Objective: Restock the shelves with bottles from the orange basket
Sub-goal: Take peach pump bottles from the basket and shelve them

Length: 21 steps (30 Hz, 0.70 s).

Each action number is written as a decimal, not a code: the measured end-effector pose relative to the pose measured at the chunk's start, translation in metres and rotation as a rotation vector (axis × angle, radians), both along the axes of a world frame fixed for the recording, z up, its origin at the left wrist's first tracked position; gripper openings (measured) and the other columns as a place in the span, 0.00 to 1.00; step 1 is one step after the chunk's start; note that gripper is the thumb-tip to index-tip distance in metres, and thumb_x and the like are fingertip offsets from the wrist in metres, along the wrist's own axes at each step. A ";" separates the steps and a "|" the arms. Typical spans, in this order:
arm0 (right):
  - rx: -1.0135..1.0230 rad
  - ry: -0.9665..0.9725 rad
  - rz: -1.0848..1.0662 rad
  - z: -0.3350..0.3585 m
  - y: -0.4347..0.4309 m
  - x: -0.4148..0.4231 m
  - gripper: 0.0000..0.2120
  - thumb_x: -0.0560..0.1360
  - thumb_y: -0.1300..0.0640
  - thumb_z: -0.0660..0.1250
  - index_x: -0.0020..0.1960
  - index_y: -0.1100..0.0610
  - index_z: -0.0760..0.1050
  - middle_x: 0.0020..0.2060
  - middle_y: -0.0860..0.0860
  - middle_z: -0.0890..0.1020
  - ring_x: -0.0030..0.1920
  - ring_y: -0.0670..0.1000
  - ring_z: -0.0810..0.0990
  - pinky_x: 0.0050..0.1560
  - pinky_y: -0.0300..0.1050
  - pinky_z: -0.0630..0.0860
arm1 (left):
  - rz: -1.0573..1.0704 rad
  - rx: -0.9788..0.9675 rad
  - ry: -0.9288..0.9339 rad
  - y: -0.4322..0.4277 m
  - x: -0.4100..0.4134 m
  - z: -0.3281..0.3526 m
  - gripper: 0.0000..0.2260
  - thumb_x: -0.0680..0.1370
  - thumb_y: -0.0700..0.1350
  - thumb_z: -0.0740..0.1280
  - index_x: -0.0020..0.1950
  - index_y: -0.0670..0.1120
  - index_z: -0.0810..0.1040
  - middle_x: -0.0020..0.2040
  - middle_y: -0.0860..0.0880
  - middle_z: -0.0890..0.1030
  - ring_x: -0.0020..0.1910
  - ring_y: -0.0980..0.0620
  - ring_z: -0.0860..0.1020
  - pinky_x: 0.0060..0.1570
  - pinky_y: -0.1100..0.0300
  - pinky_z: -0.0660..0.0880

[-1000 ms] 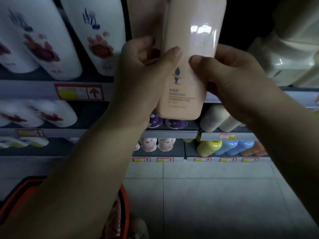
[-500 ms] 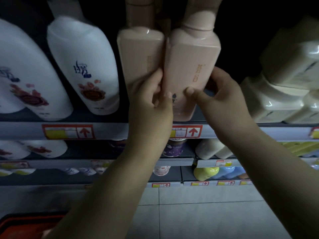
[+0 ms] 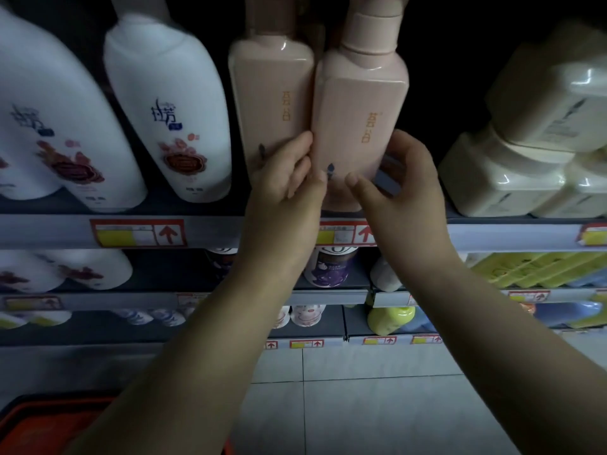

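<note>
**Bottle lifted from mid-air onto the top shelf**

Raised from in front of the lower shelves a second ago, the pink bottle (image 3: 358,103) now stands upright on the top shelf (image 3: 213,231), and its base looks seated just behind the price rail.

Nearest me, the orange basket (image 3: 56,418) sits low at the left on the floor; I can't see what is left inside it.

Both arms reach up from there. My left grip (image 3: 289,178) pinches the bottle's lower left edge, thumb on the front and fingers pushed into the seam against the matching pink bottle (image 3: 272,93). My right grip (image 3: 404,185) is curled round the lower right edge, thumb on the front face.

The two pink bottles touch side by side, labels forward. White bottles (image 3: 170,119) stand to the left and cream bottles (image 3: 499,178) are stacked well to the right.

I judge this placement all but done: what remains is to let go and return to the basket.
</note>
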State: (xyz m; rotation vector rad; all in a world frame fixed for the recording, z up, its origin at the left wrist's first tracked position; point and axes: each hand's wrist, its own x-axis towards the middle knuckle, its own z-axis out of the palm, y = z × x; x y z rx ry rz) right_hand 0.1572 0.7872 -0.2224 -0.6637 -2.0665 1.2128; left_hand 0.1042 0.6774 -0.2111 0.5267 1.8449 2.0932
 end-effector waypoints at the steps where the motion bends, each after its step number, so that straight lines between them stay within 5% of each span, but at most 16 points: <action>1: -0.032 0.019 -0.023 0.003 -0.007 0.006 0.27 0.71 0.57 0.72 0.68 0.57 0.68 0.63 0.54 0.72 0.60 0.44 0.73 0.59 0.30 0.71 | -0.016 0.002 -0.027 -0.004 0.003 0.002 0.19 0.80 0.36 0.59 0.71 0.48 0.70 0.68 0.53 0.73 0.64 0.63 0.72 0.56 0.72 0.71; 8: -0.418 0.145 0.153 0.021 -0.064 0.037 0.17 0.74 0.56 0.69 0.60 0.52 0.70 0.53 0.49 0.76 0.52 0.41 0.77 0.50 0.31 0.74 | -0.026 0.070 -0.102 -0.045 0.029 0.004 0.22 0.74 0.48 0.63 0.68 0.53 0.73 0.65 0.58 0.76 0.62 0.64 0.74 0.58 0.64 0.68; 12: -0.500 0.098 0.231 0.010 -0.094 0.040 0.20 0.69 0.50 0.66 0.60 0.50 0.72 0.50 0.44 0.79 0.53 0.41 0.79 0.55 0.37 0.76 | -0.023 0.080 -0.143 -0.076 0.038 -0.010 0.18 0.71 0.52 0.62 0.60 0.58 0.76 0.63 0.60 0.77 0.62 0.65 0.74 0.63 0.59 0.68; 17: -0.626 0.036 0.265 -0.017 -0.145 0.032 0.16 0.74 0.56 0.66 0.62 0.53 0.72 0.48 0.46 0.81 0.46 0.38 0.80 0.45 0.30 0.74 | 0.010 0.080 -0.218 -0.124 0.030 -0.036 0.13 0.71 0.51 0.62 0.54 0.57 0.79 0.52 0.60 0.82 0.53 0.65 0.79 0.55 0.61 0.72; 21: -0.690 -0.054 0.283 -0.052 -0.210 0.018 0.14 0.78 0.58 0.63 0.63 0.55 0.71 0.53 0.51 0.81 0.52 0.43 0.80 0.51 0.34 0.77 | -0.018 0.050 -0.234 -0.192 0.018 -0.067 0.09 0.73 0.51 0.61 0.47 0.61 0.80 0.49 0.65 0.82 0.53 0.68 0.78 0.54 0.63 0.70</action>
